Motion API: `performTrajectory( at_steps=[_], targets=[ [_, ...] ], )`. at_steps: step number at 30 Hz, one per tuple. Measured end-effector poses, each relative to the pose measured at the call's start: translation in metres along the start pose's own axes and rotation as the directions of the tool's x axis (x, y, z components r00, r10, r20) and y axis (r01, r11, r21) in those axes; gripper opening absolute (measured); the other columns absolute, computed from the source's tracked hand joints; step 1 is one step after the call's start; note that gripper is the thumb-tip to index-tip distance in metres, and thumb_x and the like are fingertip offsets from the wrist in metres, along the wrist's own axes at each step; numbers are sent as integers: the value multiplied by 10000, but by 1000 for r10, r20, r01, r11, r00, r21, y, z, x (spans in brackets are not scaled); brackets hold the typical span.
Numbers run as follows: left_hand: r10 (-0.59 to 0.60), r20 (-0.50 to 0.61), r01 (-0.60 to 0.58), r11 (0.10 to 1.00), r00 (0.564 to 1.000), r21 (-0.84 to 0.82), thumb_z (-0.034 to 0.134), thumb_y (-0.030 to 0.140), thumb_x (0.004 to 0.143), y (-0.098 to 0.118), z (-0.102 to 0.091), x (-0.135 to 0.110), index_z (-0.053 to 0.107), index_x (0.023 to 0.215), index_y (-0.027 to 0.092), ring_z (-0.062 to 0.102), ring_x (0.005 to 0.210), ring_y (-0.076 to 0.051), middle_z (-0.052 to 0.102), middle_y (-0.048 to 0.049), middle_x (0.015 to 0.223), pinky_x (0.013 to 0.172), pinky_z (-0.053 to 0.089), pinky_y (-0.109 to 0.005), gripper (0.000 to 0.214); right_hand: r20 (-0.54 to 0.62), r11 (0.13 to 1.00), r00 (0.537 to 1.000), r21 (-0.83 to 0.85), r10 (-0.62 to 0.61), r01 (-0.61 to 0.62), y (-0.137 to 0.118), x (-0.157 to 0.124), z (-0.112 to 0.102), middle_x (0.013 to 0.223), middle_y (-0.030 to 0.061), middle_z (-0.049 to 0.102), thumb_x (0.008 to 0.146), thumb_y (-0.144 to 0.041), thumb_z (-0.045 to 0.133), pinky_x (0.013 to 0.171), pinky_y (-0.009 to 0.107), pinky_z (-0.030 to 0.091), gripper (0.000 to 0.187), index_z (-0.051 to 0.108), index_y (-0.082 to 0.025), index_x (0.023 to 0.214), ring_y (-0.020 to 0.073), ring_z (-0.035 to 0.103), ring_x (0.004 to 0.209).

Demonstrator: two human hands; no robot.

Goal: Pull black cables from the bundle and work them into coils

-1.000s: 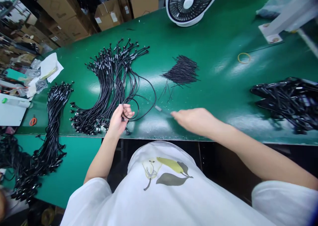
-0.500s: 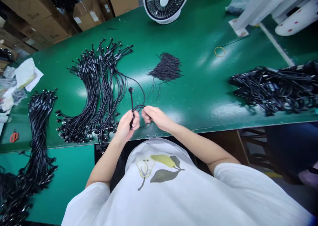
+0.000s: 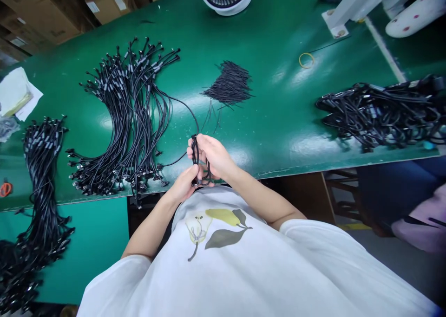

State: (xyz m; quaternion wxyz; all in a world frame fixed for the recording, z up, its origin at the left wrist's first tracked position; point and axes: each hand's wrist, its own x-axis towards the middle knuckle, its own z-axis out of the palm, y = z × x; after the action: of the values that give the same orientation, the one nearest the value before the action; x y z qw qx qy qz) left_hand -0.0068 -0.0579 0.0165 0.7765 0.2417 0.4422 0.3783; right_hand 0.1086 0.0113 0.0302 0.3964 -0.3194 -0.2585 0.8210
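Probably light, springy and slightly slick, judging by thin cable (image 3: 195, 152) looped at near edge of desk (image 3: 278, 122), clamped up top in R grip (image 3: 215, 157) and lower down in L grip (image 3: 185, 183), so best pinched approx. mid-bundle w/o sharp kinks etc.

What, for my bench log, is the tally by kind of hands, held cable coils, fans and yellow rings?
Hands: 2 (left hand, right hand)
Held cable coil: 1
Fan: 1
Yellow ring: 1
Total: 5
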Motion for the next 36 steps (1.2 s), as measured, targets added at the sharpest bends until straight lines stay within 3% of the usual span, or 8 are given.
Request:
performTrajectory(
  at_steps=[6,11,14,20,27,31,34,36],
  targets=[
    [118,-17,-118,993,993,11,735,531,743,2,7,2,519,970,193,521,621,-107,566,1,753,565,422,-233,461,-8,999,999,-24,48,-48,-12,-1,0,723,-32,549,793,-591,659,465,173,431,453,469,-188,877,64,528,567],
    [43,49,-44,999,998,18,715,535,764,-7,7,7,522,807,148,419,572,-66,454,30,676,512,353,-195,434,-43,975,974,-32,-221,220,-5,-2,5,741,-86,445,797,-590,650,364,140,170,433,446,-233,933,-9,277,419],
    [51,12,-52,998,999,32,736,530,745,-7,7,6,527,769,145,429,553,-68,453,35,643,508,378,-196,439,1,976,976,-27,-217,217,-5,4,3,686,-86,380,831,-614,595,361,155,107,425,488,-211,916,-4,211,417],
    [-101,60,106,992,993,-74,649,594,794,0,10,5,587,844,121,309,436,-35,349,72,561,417,283,-164,480,62,997,997,71,37,-41,-13,13,-9,614,-96,332,832,-682,542,348,147,108,522,407,-186,736,-7,155,399],
    [-194,112,197,980,975,-15,794,445,703,8,4,16,618,828,100,531,614,-100,531,-11,696,580,465,-229,407,-14,999,999,43,-33,34,-14,7,-9,590,-89,356,840,-656,555,345,147,99,521,384,-185,698,-8,182,390],
    [-192,52,196,977,980,-79,762,394,745,6,12,23,581,769,102,348,470,-31,376,58,587,446,307,-153,345,-44,997,997,48,-57,59,-3,14,-19,587,-93,328,864,-638,531,357,150,124,508,370,-190,687,-1,172,392],
    [-170,1,169,979,985,-112,740,410,766,2,15,22,564,771,114,257,436,-20,296,85,563,409,228,-137,344,-58,995,994,-55,-91,88,5,18,-38,598,-84,349,888,-654,449,405,161,275,494,365,-203,706,25,268,411],
    [-141,-38,135,982,989,-130,761,410,744,1,9,19,563,776,116,254,438,-19,299,88,566,406,234,-135,356,-43,937,982,-310,-185,163,1,22,-63,655,-49,447,910,-623,414,532,209,422,448,419,-203,753,65,430,497]
  ],
)
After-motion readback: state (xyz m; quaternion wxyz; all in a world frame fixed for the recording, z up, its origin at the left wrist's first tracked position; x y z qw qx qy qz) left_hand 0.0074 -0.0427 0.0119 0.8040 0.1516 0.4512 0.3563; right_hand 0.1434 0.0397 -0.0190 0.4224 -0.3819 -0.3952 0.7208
